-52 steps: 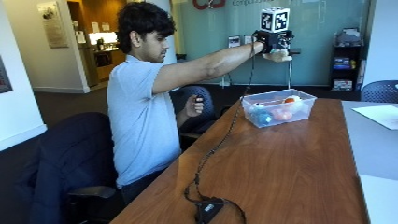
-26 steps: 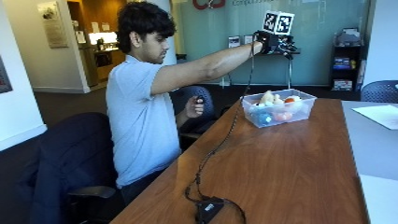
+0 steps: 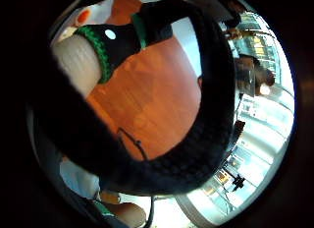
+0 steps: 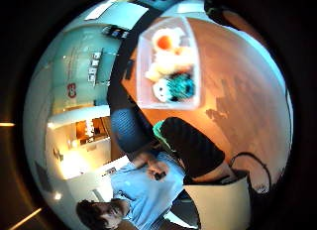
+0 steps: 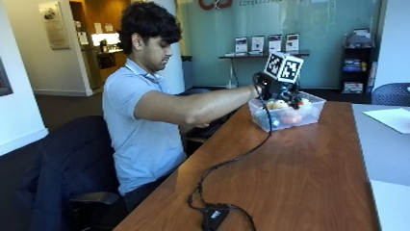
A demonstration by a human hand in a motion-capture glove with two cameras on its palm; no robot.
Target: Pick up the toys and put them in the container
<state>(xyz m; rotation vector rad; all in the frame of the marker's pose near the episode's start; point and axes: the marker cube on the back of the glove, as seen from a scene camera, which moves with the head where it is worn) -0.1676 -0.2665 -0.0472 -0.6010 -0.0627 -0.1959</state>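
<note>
While the person sits at the long wooden table [image 5: 307, 178], the gloved right hand [image 5: 276, 91] hangs in the air just in front of the clear plastic container [image 5: 307, 118], on the side nearer the person, with the arm stretched out across the table edge. Can't really tell what the fingers are doing from the outside view; the palm views show black gloved fingers curving across the frame, but whether they're closed around anything isn't clear, so that one stays a question mark.

The toys are in the container. The thumb-side palm view looks into it: an orange and white plush [image 4: 166, 41], a cream-coloured plush [image 4: 171, 64] beside it, and a teal toy [image 4: 181, 86] with a white bit at the end closest to the person. From outside you only see pale and orange shapes through the wall.

Other stuff: the container sits toward the table's far end, near the person's edge. A sheet of paper [image 5: 392, 118] lies over on a grey table next to it, well apart from the container. A dark office chair [image 5: 57, 178] stands beside the person, with a dark coat over it.
</note>
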